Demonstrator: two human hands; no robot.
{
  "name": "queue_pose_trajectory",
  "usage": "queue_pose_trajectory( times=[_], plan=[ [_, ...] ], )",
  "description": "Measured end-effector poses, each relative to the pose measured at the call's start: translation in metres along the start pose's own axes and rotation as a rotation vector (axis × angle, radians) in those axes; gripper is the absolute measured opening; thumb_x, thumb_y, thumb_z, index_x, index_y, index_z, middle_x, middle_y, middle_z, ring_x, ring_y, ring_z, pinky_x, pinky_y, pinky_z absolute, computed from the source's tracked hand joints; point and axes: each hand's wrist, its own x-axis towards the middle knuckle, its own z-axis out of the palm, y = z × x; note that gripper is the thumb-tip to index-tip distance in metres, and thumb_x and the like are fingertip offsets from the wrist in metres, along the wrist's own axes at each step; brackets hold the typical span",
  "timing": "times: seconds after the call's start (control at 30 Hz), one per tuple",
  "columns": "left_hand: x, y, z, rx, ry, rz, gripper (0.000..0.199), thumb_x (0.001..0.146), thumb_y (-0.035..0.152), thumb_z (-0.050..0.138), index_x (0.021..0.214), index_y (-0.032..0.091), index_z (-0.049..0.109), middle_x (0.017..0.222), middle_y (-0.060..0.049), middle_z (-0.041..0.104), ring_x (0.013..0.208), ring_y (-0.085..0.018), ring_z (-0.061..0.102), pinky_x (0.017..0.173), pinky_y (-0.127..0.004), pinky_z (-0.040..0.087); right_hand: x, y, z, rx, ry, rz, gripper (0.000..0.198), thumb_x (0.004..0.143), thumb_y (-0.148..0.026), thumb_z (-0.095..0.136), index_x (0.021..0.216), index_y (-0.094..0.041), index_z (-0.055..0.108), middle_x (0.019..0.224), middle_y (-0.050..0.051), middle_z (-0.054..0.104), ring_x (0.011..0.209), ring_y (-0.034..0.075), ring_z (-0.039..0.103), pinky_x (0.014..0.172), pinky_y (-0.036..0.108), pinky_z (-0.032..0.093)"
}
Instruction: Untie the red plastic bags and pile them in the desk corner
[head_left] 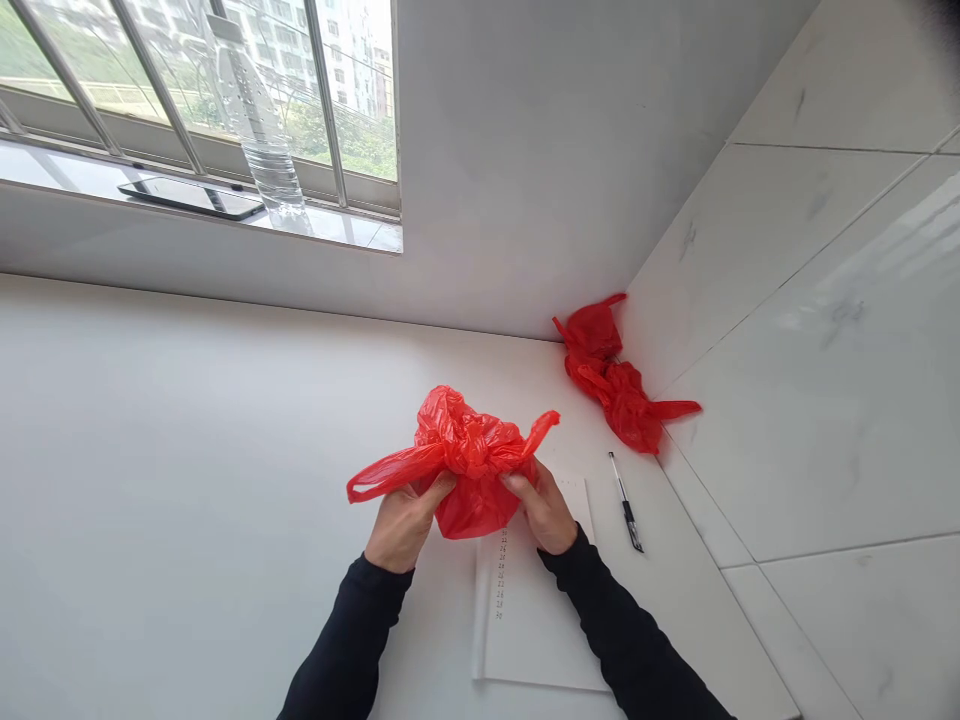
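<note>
Between my two hands is a red plastic bag (474, 505), tied in a knot at its middle, with one handle loop sticking out to the left and a shorter end to the upper right. My left hand (405, 520) grips its left side, thumb on the front below the knot. On the right side my right hand (546, 508) holds it the same way. Most of my fingers are hidden behind the plastic. What the bag contains cannot be seen. Below it lies a sheet of paper (536, 640) with a column of handwritten numbers, partly covered by the bag and my right arm.
More knotted red bags (626, 400) lie in the far right corner against the walls. A black-and-clear pen (627, 510) rests right of the paper. On the windowsill stand a water bottle (274, 175) and a flat dark-edged tablet or phone (191, 197). The white table (187, 480) meets the tiled wall at right.
</note>
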Motion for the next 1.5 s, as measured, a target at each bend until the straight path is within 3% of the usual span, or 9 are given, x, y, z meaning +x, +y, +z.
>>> queue_pose_trajectory(
  times=[0.13, 0.3, 0.5, 0.67, 0.87, 0.97, 1.17, 1.33, 1.5],
  plan=[
    [-0.0023, 0.0015, -0.0016, -0.033, -0.015, -0.018, 0.015, 0.073, 0.026, 0.076, 0.086, 0.022, 0.069, 0.101, -0.006, 0.072, 0.109, -0.030, 0.060, 0.093, -0.041, 0.050, 0.0007, -0.0017, 0.0019, 0.062, -0.013, 0.036, 0.029, 0.094, -0.045, 0.057, 0.115, -0.027, 0.066, 0.117, 0.006, 0.068, 0.108, 0.026, 0.062, 0.098, 0.042, 0.046],
    [-0.0028, 0.0010, -0.0009, -0.060, -0.010, -0.067, 0.030, 0.077, 0.039, 0.074, 0.099, 0.018, 0.070, 0.113, -0.012, 0.070, 0.118, -0.033, 0.058, 0.096, -0.043, 0.049, 0.0005, 0.0019, 0.0008, 0.047, 0.012, 0.031, 0.025, 0.087, -0.043, 0.066, 0.103, -0.024, 0.070, 0.104, 0.005, 0.072, 0.099, 0.026, 0.064, 0.089, 0.038, 0.049],
    [-0.0014, -0.0005, -0.0049, -0.120, -0.050, -0.124, 0.037, 0.069, 0.025, 0.077, 0.105, 0.018, 0.070, 0.101, -0.011, 0.073, 0.108, -0.036, 0.064, 0.084, -0.040, 0.053, 0.0031, 0.0014, -0.0035, 0.357, 0.054, 0.265, 0.061, 0.093, -0.070, 0.033, 0.102, -0.020, 0.068, 0.094, 0.009, 0.073, 0.087, 0.027, 0.069, 0.073, 0.039, 0.054],
    [-0.0018, -0.0024, -0.0060, 0.079, -0.199, -0.182, 0.032, 0.069, 0.020, 0.069, 0.101, 0.018, 0.071, 0.099, -0.011, 0.073, 0.101, -0.036, 0.064, 0.077, -0.039, 0.054, 0.0048, -0.0007, -0.0022, 0.208, -0.003, 0.211, 0.032, 0.082, -0.047, 0.073, 0.100, -0.022, 0.067, 0.091, 0.004, 0.071, 0.077, 0.020, 0.066, 0.071, 0.033, 0.052],
    [-0.0029, 0.0050, -0.0036, 0.061, -0.291, -0.210, 0.025, 0.079, 0.028, 0.067, 0.102, 0.019, 0.069, 0.111, -0.010, 0.071, 0.098, -0.031, 0.066, 0.074, -0.035, 0.053, 0.0064, 0.0025, -0.0075, 0.194, 0.146, 0.132, 0.027, 0.083, -0.047, 0.072, 0.090, -0.023, 0.063, 0.081, 0.002, 0.070, 0.064, 0.018, 0.061, 0.060, 0.031, 0.048],
    [-0.0013, 0.0050, -0.0016, 0.013, -0.210, -0.177, 0.033, 0.072, 0.026, 0.077, 0.102, 0.017, 0.070, 0.110, -0.011, 0.072, 0.101, -0.032, 0.066, 0.082, -0.038, 0.054, 0.0057, -0.0010, -0.0053, 0.201, 0.139, 0.155, 0.030, 0.088, -0.053, 0.064, 0.092, -0.023, 0.065, 0.086, 0.004, 0.071, 0.077, 0.023, 0.067, 0.067, 0.034, 0.052],
    [0.0061, 0.0001, -0.0077, -0.196, 0.166, -0.082, 0.037, 0.067, 0.030, 0.080, 0.100, 0.017, 0.069, 0.096, -0.007, 0.074, 0.093, -0.030, 0.069, 0.078, -0.037, 0.056, 0.0027, 0.0001, 0.0005, 0.291, -0.049, 0.259, 0.076, 0.084, -0.081, 0.036, 0.128, -0.023, 0.059, 0.112, 0.012, 0.070, 0.104, 0.030, 0.066, 0.078, 0.039, 0.055],
    [0.0032, 0.0037, -0.0043, -0.164, 0.095, -0.050, 0.039, 0.073, 0.027, 0.073, 0.111, 0.019, 0.066, 0.113, -0.008, 0.071, 0.107, -0.031, 0.065, 0.085, -0.036, 0.055, -0.0002, 0.0007, 0.0006, 0.270, -0.028, 0.208, 0.078, 0.083, -0.071, 0.056, 0.147, -0.034, 0.033, 0.130, 0.008, 0.062, 0.102, 0.028, 0.067, 0.079, 0.040, 0.057],
    [0.0030, 0.0031, 0.0000, -0.117, 0.238, 0.005, 0.052, 0.090, 0.052, 0.056, 0.137, 0.031, 0.054, 0.148, -0.003, 0.050, 0.138, -0.028, 0.042, 0.113, -0.039, 0.036, -0.0021, 0.0015, 0.0022, 0.215, -0.034, 0.169, 0.058, 0.093, -0.060, 0.050, 0.143, -0.031, 0.044, 0.136, 0.009, 0.058, 0.114, 0.028, 0.062, 0.090, 0.043, 0.054]
  ],
)
